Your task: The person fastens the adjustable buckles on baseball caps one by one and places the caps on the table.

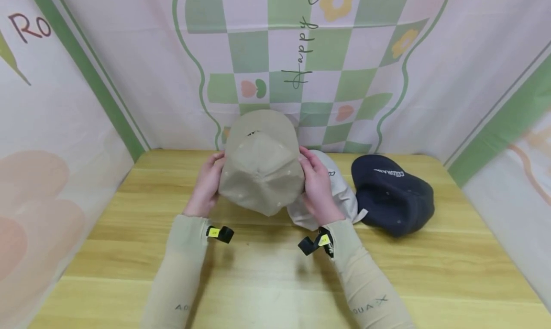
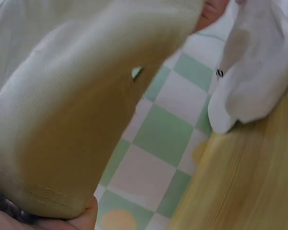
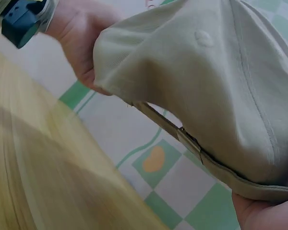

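Note:
A khaki baseball cap (image 1: 260, 171) is held up above the table, brim toward the back wall and crown toward me. My left hand (image 1: 205, 188) grips its left side, and my right hand (image 1: 317, 185) grips its right side. In the right wrist view, the cap's back strap (image 3: 182, 134) and rear opening show, with the right fingers (image 3: 264, 211) on the lower edge. From the left wrist, the side of the cap (image 2: 67, 110) fills much of the view. Some fingers are hidden by the fabric.
A light grey cap (image 1: 344, 200) lies on the wooden table (image 1: 258, 281), partly behind my right hand. To its right sits a navy cap (image 1: 393, 200) with white lettering. A patterned cloth wall (image 1: 284, 51) rises at the table's back edge.

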`<state>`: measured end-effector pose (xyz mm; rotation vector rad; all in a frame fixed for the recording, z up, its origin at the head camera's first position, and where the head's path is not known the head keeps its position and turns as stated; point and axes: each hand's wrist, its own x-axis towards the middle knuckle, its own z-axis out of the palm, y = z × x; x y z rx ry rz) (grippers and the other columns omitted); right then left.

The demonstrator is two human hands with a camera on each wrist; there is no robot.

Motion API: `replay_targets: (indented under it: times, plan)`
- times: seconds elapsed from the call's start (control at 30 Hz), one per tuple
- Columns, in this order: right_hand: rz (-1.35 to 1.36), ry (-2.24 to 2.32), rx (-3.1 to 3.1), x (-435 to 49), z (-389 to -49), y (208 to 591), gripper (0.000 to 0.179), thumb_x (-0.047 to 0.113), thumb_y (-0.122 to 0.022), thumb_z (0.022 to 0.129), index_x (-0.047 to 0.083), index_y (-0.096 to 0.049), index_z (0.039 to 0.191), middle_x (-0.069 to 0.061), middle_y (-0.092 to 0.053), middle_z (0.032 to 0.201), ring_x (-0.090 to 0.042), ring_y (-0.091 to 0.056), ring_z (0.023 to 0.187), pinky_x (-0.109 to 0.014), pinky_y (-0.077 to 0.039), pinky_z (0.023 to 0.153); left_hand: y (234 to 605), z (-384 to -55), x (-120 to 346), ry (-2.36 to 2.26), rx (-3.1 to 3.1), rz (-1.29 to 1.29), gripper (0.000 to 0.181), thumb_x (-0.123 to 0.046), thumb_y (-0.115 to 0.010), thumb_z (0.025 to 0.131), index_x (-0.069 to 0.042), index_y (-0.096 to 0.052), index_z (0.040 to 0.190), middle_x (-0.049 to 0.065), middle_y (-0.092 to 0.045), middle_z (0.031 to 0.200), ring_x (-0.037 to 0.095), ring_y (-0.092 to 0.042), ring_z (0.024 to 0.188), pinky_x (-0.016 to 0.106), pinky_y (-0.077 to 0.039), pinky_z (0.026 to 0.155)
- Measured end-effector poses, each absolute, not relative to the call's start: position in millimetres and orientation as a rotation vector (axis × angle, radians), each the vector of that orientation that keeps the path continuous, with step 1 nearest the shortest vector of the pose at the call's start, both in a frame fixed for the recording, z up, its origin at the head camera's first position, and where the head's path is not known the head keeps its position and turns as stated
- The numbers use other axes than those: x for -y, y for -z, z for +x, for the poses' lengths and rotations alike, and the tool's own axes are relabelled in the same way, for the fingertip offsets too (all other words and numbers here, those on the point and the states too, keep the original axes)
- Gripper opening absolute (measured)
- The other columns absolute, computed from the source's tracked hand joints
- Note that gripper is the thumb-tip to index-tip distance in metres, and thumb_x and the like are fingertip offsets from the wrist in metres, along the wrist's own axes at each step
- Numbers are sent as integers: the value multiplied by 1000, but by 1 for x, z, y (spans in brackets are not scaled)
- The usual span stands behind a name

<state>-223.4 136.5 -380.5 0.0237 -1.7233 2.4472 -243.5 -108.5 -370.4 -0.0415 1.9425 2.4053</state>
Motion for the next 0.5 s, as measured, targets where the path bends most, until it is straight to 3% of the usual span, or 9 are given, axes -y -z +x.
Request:
replay_targets:
  times: [0.13, 0.2, 0.37, 0.5]
  plan:
    - [46, -2387, 1785, -137, -223, 379, 43, 9, -48, 108, 5, -47, 151, -4, -61, 104, -14, -59, 93, -24, -50, 82, 370, -243, 111, -2389, -2072, -73, 38, -15, -57, 104, -1, -52, 138, 3, -61, 98, 11, -58, 70, 22, -50, 62]
    - [57, -2377, 1800, -137, -223, 379, 43, 7, -48, 107, 5, -48, 150, -5, -60, 100, -14, -58, 90, -23, -50, 79, 370, -242, 113, -2356, -2174, -97, 40, -15, -60, 102, -3, -56, 139, 2, -61, 95, 12, -57, 73, 22, -49, 63]
    - [43, -2363, 1859, -138, -223, 379, 43, 7, -49, 107, 6, -50, 149, -13, -59, 118, -18, -59, 98, -24, -51, 82, 368, -241, 115, -2281, -2340, -132, 39, -15, -63, 99, -10, -63, 138, 7, -63, 106, 16, -58, 85, 24, -49, 70]
    - [33, -2331, 1930, -136, -223, 378, 44, 6, -49, 106, 5, -48, 150, -14, -52, 144, -18, -53, 122, -27, -47, 98, 368, -241, 117, -2210, -2403, -115, 38, -19, -63, 101, -8, -64, 137, 13, -66, 118, 19, -59, 96, 26, -50, 78]
